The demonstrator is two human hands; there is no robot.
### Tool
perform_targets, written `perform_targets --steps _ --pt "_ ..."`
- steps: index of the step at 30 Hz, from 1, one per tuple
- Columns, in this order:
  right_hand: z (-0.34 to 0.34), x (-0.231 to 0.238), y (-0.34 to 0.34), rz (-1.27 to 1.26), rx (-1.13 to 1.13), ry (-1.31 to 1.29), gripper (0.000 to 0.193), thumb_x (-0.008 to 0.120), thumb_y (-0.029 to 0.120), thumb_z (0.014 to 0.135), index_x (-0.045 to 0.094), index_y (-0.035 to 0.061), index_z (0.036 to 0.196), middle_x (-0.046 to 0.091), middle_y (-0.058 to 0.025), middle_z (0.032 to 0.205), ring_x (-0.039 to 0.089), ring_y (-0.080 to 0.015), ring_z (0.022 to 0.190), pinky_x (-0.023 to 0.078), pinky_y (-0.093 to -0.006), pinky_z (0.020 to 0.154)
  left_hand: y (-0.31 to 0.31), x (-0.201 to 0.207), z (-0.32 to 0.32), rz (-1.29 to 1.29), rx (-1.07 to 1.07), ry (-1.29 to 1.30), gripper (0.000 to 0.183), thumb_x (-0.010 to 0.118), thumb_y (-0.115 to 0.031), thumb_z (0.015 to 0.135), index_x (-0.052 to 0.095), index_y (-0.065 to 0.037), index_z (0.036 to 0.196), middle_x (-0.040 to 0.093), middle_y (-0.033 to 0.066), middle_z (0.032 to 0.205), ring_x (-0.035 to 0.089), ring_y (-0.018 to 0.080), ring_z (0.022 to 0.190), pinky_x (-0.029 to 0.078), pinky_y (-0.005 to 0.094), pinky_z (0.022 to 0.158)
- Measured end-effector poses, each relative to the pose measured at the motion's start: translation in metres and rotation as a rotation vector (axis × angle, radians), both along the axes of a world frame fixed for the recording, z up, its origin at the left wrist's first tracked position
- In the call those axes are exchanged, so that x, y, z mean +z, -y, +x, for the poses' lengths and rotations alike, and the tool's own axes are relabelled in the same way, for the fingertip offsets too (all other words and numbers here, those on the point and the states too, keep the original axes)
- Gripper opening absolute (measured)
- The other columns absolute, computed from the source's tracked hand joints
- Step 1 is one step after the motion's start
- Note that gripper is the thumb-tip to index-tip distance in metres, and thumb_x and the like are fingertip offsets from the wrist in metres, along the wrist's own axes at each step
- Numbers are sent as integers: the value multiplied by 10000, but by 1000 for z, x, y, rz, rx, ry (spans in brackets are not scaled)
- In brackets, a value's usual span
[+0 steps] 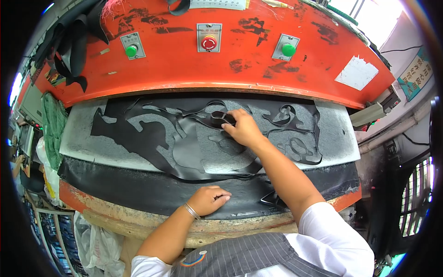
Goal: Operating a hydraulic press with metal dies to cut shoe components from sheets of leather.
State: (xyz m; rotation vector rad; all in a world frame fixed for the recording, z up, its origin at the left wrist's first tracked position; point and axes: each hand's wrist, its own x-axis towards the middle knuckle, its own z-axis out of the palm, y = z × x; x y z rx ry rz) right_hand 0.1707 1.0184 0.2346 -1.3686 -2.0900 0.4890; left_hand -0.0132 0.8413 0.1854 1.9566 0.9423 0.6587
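Observation:
My right hand (242,128) reaches over the pale cutting board (330,124), its thumb and fingers pinched on the rim of a small dark looped band that looks like a cutting die (218,116). Black leather-like sheet (138,135), full of cut-out holes and thin strips, lies spread around it. My left hand (210,201) rests with curled fingers on the black mat (152,189) along the front edge, and nothing shows in it. A pointed metal-edged piece (271,197) lies on that mat, partly hidden beside my right forearm.
An orange press beam (175,69) spans the far side above the board, with a red button (208,43) between two green buttons (131,51). Black scraps (76,46) hang at its left end. A worn wooden edge (138,226) runs in front of me.

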Motion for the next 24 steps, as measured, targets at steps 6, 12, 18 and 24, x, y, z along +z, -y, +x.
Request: perform_targets --steps 6,12,18,24 --pt "-20 -16 -7 184 93 107 517 751 227 764 590 80 1233 631 -143 1056 556 -319 1053 421 -414 944 -1 -1 -17 25 20 4 199 645 -224 881 727 -83 996 657 99 802 635 253 730 503 337 688" --pt "-7 -28 -10 177 106 61 567 783 250 749 601 127 1272 626 -130 1018 550 -304 1008 422 -401 911 -9 -6 -28 -3 -2 7 211 639 -231 883 725 -86 1010 660 99 814 634 263 739 502 344 689" --pt "-2 -25 -10 180 60 58 587 799 279 724 612 125 1260 626 -133 1024 552 -301 1011 429 -387 914 -12 5 -24 -13 1 21 200 651 -208 877 725 -86 1017 654 96 803 633 245 728 500 329 680" --pt "14 6 4 244 -21 -142 744 826 284 718 500 80 1355 625 -155 1106 592 -268 975 483 -376 847 -40 38 -68 -110 439 326 156 684 -171 870 714 -29 926 690 73 835 640 137 753 513 294 694"
